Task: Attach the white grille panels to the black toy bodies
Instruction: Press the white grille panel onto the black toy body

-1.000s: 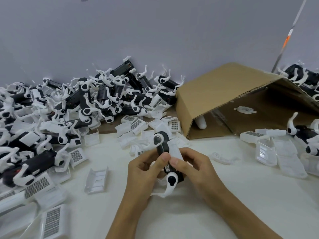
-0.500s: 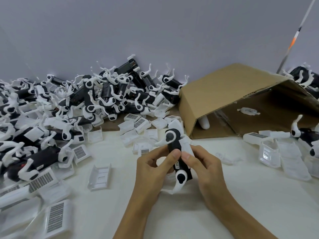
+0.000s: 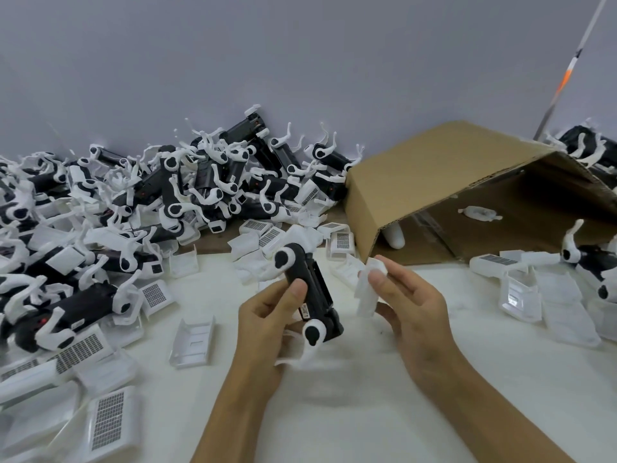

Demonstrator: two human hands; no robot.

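A: Why do you hold the black toy body (image 3: 309,289) tilted like this?

B: So its long side faces the panel. My left hand (image 3: 267,324) grips it from the left, thumb on top, fingers curled under, above the table (image 3: 350,412). One white leg joint points away from me, the other one is near my palm.

A: And the right hand (image 3: 405,300)?

B: It pinches a white grille panel (image 3: 367,289) betw. thumb and fingertips, narrow grip, the other fingers only loosely bent. The panel is just beside the body, not touching yet, there is a gap.

A: Which side has the grille?

B: I cannot tell, the panel is blurred here.

A: So where are you in the task?

B: I think this body has no panel on yet. Next I bring the panel to it and press, prob. until it clips.

A: The rest?

B: Many bodies w/ white legs in a pile (image 3: 133,202) at left by the wall, loose panels around. Cardboard box (image 3: 450,182) lies on its side at right.
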